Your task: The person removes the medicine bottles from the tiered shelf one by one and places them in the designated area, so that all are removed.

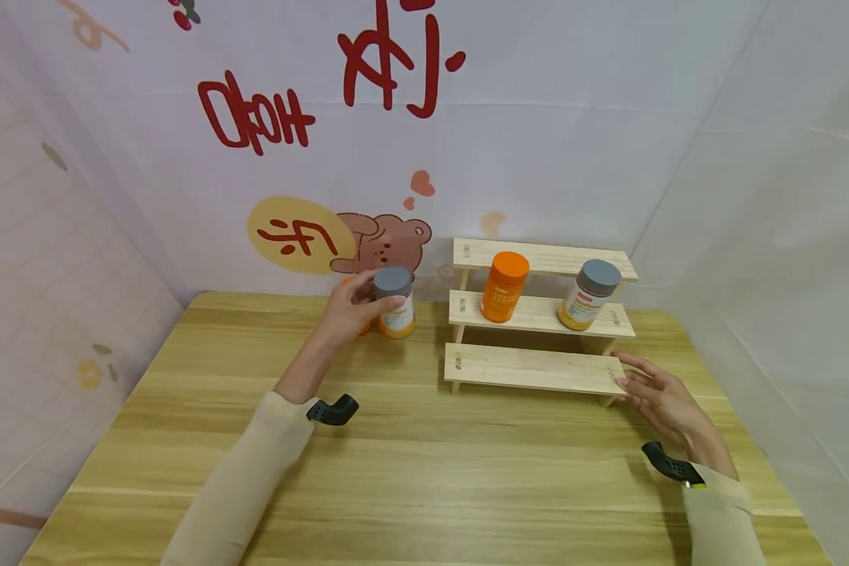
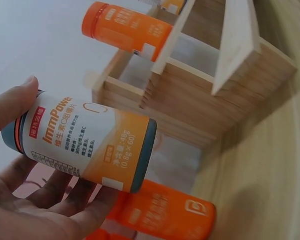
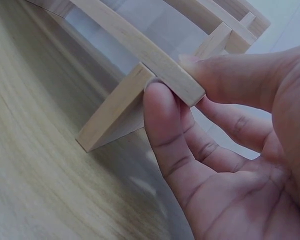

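My left hand [image 1: 350, 308] grips a white-and-yellow jar with a grey lid [image 1: 397, 310], left of the wooden shelf. In the left wrist view the fingers and thumb curl round this jar [image 2: 84, 137], which lies sideways in that picture. My right hand [image 1: 661, 397] pinches the right end of the lowest step [image 1: 531, 368]; in the right wrist view thumb and finger hold the board's corner [image 3: 177, 80]. On the middle step stand an orange jar [image 1: 504, 291] and another grey-lidded jar [image 1: 586, 299].
Behind the held jar, more orange jars [image 2: 170, 212] stand on the table [image 1: 424, 472]. The top step [image 1: 545, 257] of the shelf holds nothing. A printed cloth [image 1: 573, 141] hangs behind, and pale cloth walls rise at both sides.
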A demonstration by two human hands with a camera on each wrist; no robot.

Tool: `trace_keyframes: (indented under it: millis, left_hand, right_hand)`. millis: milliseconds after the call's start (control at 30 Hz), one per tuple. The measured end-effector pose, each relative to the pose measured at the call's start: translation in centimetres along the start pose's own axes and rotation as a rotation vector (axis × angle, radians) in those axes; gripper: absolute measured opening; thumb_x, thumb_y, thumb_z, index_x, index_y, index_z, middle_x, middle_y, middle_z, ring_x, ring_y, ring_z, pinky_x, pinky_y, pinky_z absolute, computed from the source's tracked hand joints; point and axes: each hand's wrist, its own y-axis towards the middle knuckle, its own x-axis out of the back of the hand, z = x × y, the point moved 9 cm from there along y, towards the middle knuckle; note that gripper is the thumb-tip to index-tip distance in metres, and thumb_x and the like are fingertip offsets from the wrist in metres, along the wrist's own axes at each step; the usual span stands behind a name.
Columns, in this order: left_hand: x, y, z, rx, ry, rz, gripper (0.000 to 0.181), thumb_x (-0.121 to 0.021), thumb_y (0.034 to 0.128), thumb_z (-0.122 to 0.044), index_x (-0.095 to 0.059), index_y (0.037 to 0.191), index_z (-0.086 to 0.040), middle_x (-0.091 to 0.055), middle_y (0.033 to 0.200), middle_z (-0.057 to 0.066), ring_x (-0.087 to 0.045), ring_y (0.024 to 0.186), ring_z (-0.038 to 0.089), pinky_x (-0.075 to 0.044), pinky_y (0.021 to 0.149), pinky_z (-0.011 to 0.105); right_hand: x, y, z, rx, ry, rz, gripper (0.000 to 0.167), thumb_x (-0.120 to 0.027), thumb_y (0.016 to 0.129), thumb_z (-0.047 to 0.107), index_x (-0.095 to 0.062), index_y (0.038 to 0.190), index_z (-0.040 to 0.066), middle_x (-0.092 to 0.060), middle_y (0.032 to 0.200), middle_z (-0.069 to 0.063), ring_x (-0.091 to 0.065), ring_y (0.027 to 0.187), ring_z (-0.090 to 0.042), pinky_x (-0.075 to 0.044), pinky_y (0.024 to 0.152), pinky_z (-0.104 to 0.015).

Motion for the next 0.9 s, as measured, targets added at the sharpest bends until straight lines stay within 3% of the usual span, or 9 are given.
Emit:
trace_keyframes:
  millis: [167, 333, 633, 900]
  left_hand:
    - [0.3, -0.6, 2.0, 0.057, 0.001, -0.001, 0.058, -0.081, 0.0903, -0.022, -0.058, 0.143, -0.020, -0.062, 0.137, 0.010, -0.060, 0.125, 0.026, -0.051, 0.102, 0.040]
    - [0.6, -1.0, 3.6, 0.093, 0.027, -0.017, 0.062, -0.083, 0.0881, -0.025, -0.057, 0.144, -0.020, -0.059, 0.140, 0.010, -0.056, 0.133, 0.029, -0.046, 0.114, 0.046]
    - [0.8, -1.4, 6.1, 0.112, 0.040, -0.028, 0.062, -0.081, 0.0898, -0.019, -0.055, 0.146, -0.014, -0.055, 0.146, 0.013, -0.053, 0.137, 0.031, -0.043, 0.118, 0.048]
    - [0.6, -1.4, 7.7, 0.129, 0.030, -0.027, 0.063, -0.081, 0.0896, -0.018, -0.054, 0.146, -0.014, -0.055, 0.146, 0.014, -0.051, 0.139, 0.031, -0.038, 0.121, 0.047]
  right_hand:
    - [-0.1, -0.1, 0.0, -0.014, -0.012, -0.009, 0.058, -0.049, 0.107, 0.000, -0.026, 0.160, 0.003, -0.066, 0.118, 0.003, -0.067, 0.104, -0.007, -0.060, 0.086, -0.026]
    - [-0.1, -0.1, 0.0, -0.014, -0.004, -0.022, 0.057, -0.050, 0.106, 0.000, -0.029, 0.159, 0.004, -0.066, 0.117, 0.003, -0.067, 0.103, -0.007, -0.060, 0.086, -0.024]
    - [0.1, -0.1, 0.1, -0.010, -0.030, -0.033, 0.062, -0.049, 0.107, 0.001, -0.019, 0.162, -0.001, -0.066, 0.119, 0.005, -0.066, 0.102, -0.005, -0.060, 0.084, -0.024]
    - [-0.2, -0.1, 0.1, -0.022, -0.024, -0.030, 0.058, -0.048, 0.107, 0.001, -0.026, 0.160, 0.005, -0.065, 0.119, 0.004, -0.066, 0.103, -0.005, -0.060, 0.086, -0.024]
